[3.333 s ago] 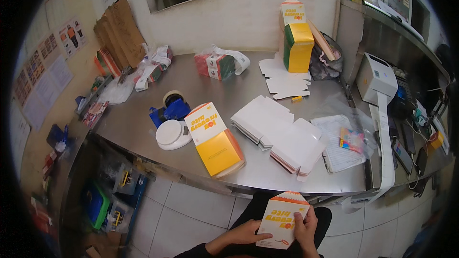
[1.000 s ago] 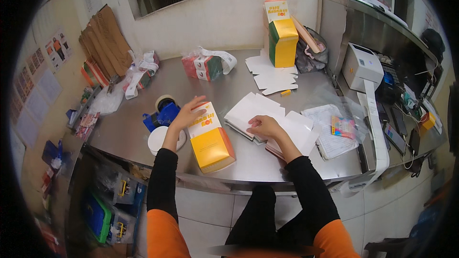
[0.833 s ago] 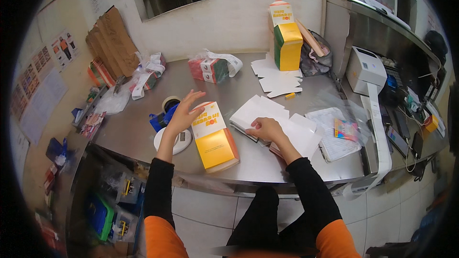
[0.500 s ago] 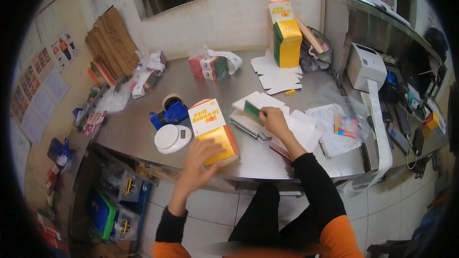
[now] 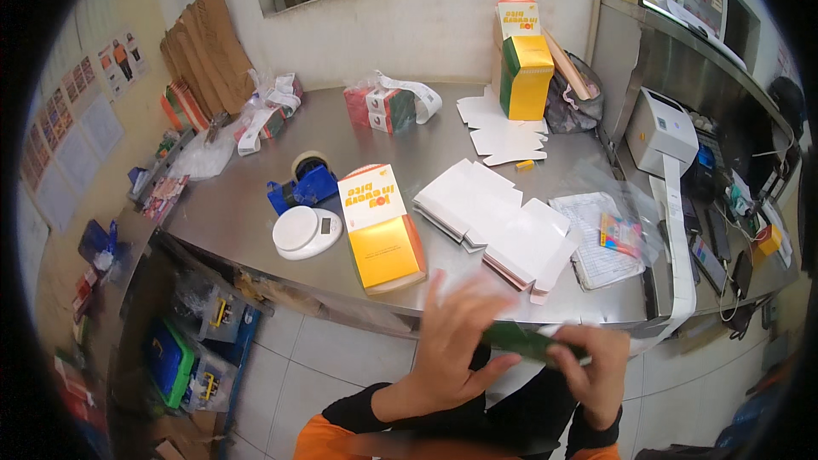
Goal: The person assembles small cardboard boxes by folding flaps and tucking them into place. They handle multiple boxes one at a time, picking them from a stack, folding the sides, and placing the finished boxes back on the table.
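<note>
Hands are down in front of the counter edge, both blurry. Left hand (image 5: 452, 349) has its fingers spread, palm against the near side of a flat green carton blank (image 5: 524, 342); right hand (image 5: 592, 370) is curled around the blank's other end, gripping it. The blank sits edge-on between the two hands, below the steel counter (image 5: 239, 204) and over the person's lap, so it's off the table completely.

On the counter just beyond: an orange and yellow folded box (image 5: 382, 226) lying with its flap up, a stack of white flat blanks (image 5: 494, 217) beside it to the right, and a small white scale (image 5: 305, 232) to its left. Blue tape dispenser (image 5: 302, 183) sits behind the scale. Further back a tall green and yellow box stack (image 5: 524, 64) stands by the wall. White label printer (image 5: 660, 132) on the right has a paper strip hanging over the edge.
</note>
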Motion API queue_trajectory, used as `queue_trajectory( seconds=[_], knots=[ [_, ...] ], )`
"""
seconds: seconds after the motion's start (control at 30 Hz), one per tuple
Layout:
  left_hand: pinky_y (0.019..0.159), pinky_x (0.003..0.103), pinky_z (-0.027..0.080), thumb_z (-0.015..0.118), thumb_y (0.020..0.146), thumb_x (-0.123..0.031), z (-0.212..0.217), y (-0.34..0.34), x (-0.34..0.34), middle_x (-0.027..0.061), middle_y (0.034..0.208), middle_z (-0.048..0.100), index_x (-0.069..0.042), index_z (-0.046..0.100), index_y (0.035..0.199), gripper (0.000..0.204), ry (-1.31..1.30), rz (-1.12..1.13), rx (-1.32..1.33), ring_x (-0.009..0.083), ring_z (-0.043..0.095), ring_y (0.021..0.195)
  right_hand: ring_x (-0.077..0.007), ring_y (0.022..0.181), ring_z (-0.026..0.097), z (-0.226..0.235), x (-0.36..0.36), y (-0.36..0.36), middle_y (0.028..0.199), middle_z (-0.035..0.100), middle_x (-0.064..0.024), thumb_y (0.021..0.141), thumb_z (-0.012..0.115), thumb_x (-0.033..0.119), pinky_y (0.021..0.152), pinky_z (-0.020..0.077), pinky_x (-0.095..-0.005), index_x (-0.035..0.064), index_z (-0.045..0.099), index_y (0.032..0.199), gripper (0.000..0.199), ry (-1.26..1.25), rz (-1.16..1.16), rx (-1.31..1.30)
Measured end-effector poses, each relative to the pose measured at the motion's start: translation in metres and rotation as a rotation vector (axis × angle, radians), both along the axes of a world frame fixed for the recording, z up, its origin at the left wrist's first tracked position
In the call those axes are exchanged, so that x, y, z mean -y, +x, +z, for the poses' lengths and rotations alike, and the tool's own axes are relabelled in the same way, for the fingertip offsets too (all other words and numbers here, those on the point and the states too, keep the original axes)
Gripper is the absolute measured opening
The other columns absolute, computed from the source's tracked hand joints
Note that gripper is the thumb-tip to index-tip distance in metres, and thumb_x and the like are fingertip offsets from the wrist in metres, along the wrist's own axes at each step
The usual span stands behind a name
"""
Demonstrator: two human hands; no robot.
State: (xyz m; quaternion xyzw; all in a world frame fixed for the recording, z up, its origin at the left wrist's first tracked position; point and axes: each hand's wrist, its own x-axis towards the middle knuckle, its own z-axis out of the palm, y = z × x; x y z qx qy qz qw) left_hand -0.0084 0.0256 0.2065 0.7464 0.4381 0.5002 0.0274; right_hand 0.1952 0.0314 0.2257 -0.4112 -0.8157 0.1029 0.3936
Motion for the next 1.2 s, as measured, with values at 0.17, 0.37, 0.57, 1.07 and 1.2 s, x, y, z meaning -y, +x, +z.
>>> queue_trajectory(
  seconds=[0.17,0.37,0.57,1.07,1.2],
  knots=[
    [0.094,0.045,0.038,0.066,0.08,-0.014,-0.035,0.02,0.004,0.0057,0.073,0.057,-0.004,0.058,0.082,0.013,-0.192,-0.17,0.301,0.0236,0.055,0.069,-0.0166,0.055,0.057,-0.045,0.018,0.02,0.062,0.056,0.0012,0.07,0.071,0.014,0.06,0.0476,-0.0314,0.0162,0.066,0.084,0.015,0.089,0.164,0.049],
    [0.061,0.034,0.035,0.061,0.083,-0.012,-0.071,0.036,0.034,0.0078,0.06,0.049,-0.004,0.055,0.073,0.014,-0.319,-0.328,0.273,0.0245,0.048,0.054,-0.0089,0.069,0.062,-0.068,0.038,0.025,0.076,0.064,0.0078,0.066,0.073,0.018,0.08,0.049,-0.0319,0.019,0.066,0.08,0.015,0.09,0.232,0.094],
    [0.055,0.034,0.033,0.048,0.093,-0.017,-0.089,0.043,0.049,0.0107,0.061,0.049,-0.002,0.055,0.076,0.024,-0.5,-0.328,0.318,0.0266,0.046,0.053,-0.0107,0.058,0.058,-0.076,0.051,0.017,0.064,0.06,0.0063,0.061,0.078,0.021,0.078,0.0473,-0.0334,0.017,0.063,0.072,0.019,0.013,0.154,0.059],
    [0.055,0.034,0.034,0.043,0.095,-0.016,-0.099,0.038,0.043,0.0106,0.06,0.051,-0.002,0.055,0.074,0.028,-0.576,-0.396,0.328,0.0276,0.043,0.051,-0.0143,0.061,0.054,-0.129,0.065,-0.007,0.066,0.056,0.0038,0.053,0.08,0.013,0.068,0.0353,-0.032,0.0146,0.065,0.07,0.023,0.03,-0.091,-0.275],
    [0.055,0.034,0.035,0.042,0.095,-0.018,-0.102,0.034,0.043,0.0098,0.06,0.052,-0.003,0.056,0.075,0.029,-0.681,-0.385,0.32,0.0267,0.046,0.053,-0.0161,0.064,0.054,-0.137,0.066,-0.009,0.072,0.058,0.0021,0.055,0.079,0.012,0.068,0.0377,-0.0336,0.0134,0.065,0.071,0.022,-0.01,-0.222,-0.278]
  ],
)
